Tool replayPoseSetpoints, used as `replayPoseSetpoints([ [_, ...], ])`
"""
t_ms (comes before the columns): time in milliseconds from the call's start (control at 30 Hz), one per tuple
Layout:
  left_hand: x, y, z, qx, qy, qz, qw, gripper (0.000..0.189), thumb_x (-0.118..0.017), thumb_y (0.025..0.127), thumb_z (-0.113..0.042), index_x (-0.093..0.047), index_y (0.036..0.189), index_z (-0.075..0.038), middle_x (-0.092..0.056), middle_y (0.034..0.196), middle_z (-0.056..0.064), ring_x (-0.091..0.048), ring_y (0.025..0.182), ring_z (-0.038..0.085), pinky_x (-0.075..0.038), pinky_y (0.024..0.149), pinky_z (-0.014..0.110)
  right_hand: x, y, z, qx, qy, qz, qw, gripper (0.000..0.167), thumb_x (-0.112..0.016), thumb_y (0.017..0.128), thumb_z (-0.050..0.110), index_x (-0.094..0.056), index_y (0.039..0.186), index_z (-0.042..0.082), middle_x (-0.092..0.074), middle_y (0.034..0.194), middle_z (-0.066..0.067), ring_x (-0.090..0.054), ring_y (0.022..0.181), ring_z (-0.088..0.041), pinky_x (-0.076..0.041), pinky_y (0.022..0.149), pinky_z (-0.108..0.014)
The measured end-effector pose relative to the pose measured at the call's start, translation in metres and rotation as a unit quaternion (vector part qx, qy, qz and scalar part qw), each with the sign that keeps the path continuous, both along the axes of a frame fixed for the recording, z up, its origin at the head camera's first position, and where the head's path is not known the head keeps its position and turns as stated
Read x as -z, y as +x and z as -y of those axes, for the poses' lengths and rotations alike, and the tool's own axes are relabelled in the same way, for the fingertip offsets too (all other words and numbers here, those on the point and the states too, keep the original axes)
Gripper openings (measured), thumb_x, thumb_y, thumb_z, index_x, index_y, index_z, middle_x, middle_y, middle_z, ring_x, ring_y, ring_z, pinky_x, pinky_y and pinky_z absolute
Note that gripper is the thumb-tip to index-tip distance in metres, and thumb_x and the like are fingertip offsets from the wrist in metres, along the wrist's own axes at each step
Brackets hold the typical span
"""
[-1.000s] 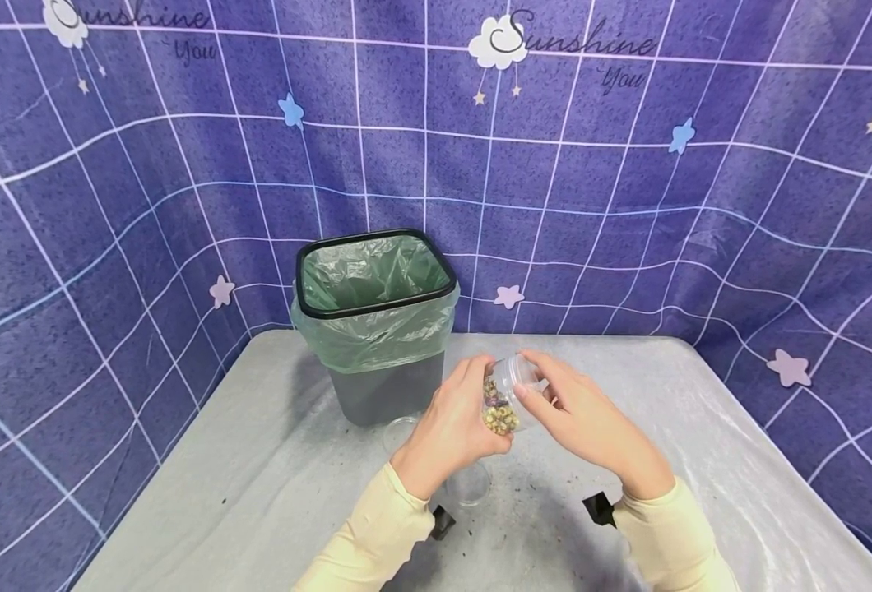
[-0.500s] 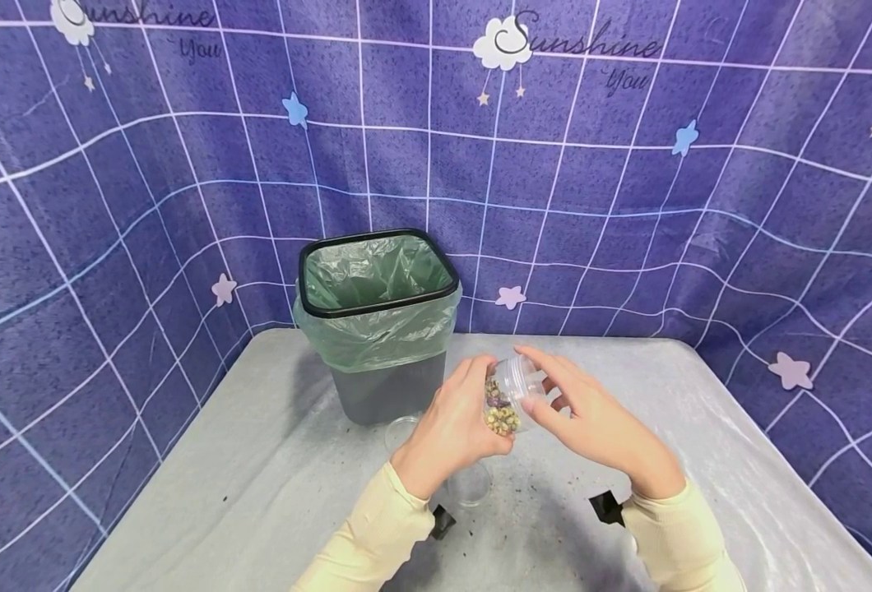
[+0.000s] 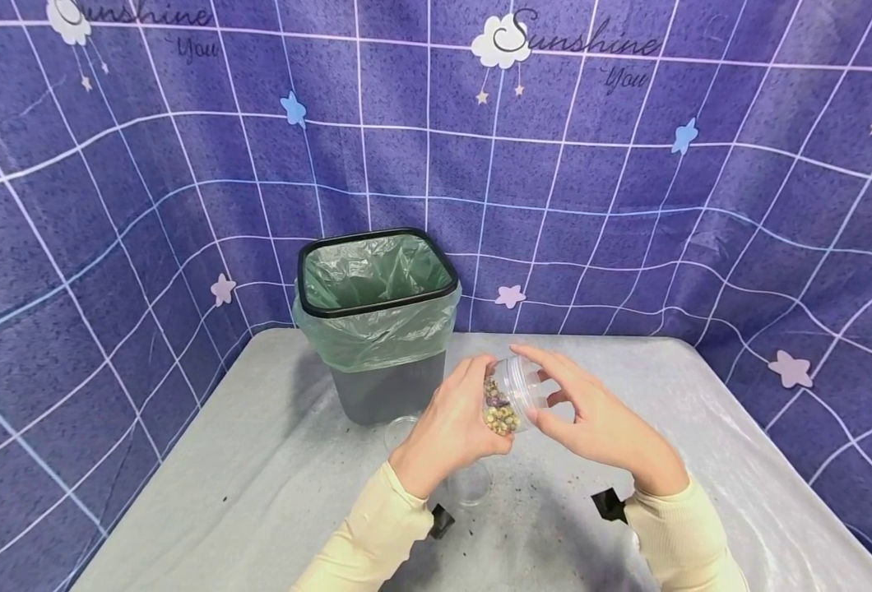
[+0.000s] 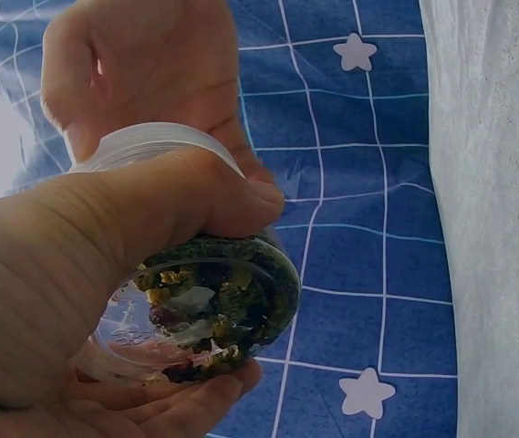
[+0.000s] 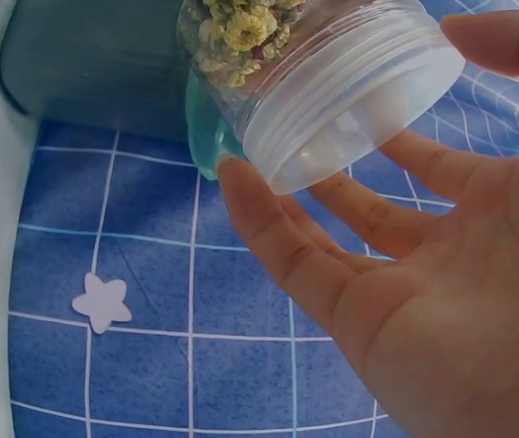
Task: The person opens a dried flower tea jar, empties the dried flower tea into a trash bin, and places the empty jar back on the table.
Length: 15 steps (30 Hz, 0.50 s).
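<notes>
A clear round jar (image 3: 512,390), tilted on its side above the table, holds dried yellow and purple flowers (image 3: 501,419). My left hand (image 3: 451,419) grips its body from the left; in the left wrist view the thumb crosses the side and the fingers support it underneath. At the jar's right end is a translucent ribbed lid (image 5: 359,100). My right hand (image 3: 599,415) spans this lid, thumb on the near side and fingers on the far side, tips right at its edge. A gap shows between palm and lid in the right wrist view.
Behind the left hand stands a grey bin (image 3: 387,395) lined with a green bag (image 3: 384,341). Two clear round discs (image 3: 470,483) lie on the grey-covered table (image 3: 628,370) under the left forearm. Dark crumbs dot the cloth. A purple patterned curtain (image 3: 569,205) surrounds the table.
My right hand has spread a little and its wrist has moved slightly right, its fingers now looser around the lid. My left hand holds the jar in nearly the same place.
</notes>
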<state>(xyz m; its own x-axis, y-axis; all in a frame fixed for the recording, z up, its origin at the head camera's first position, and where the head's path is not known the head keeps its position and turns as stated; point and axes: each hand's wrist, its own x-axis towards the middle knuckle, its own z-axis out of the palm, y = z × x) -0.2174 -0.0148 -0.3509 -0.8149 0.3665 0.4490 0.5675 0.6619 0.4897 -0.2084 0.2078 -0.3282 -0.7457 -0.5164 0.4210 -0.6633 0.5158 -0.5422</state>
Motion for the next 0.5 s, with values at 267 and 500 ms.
replayPoseSetpoints([
  [267,-0.0014,0.0015,0.0007,-0.001,0.0,0.004,1.0,0.094,-0.095,0.058,-0.02,-0.051,0.14,-0.007,-0.061,0.127,0.008,-0.063,0.106,0.022,-0.055,0.093,0.037,0.0,-0.0031,-0.0011,-0.051,-0.022,-0.017,0.9983,0.082,-0.069,0.088,0.001,-0.035,0.16,0.019,-0.047,0.155,0.0,-0.054,0.128,-0.017,-0.057,0.093,-0.043],
  [500,-0.0001,0.0002,0.0007,-0.003,0.003,-0.002,1.0,0.094,-0.095,0.058,-0.021,-0.051,0.14,-0.005,-0.062,0.125,0.008,-0.063,0.103,0.022,-0.055,0.091,0.038,-0.0015,-0.0035,-0.003,-0.063,-0.034,-0.025,0.9971,0.081,-0.068,0.088,-0.003,-0.035,0.16,0.016,-0.047,0.154,-0.004,-0.056,0.126,-0.021,-0.058,0.093,-0.045],
])
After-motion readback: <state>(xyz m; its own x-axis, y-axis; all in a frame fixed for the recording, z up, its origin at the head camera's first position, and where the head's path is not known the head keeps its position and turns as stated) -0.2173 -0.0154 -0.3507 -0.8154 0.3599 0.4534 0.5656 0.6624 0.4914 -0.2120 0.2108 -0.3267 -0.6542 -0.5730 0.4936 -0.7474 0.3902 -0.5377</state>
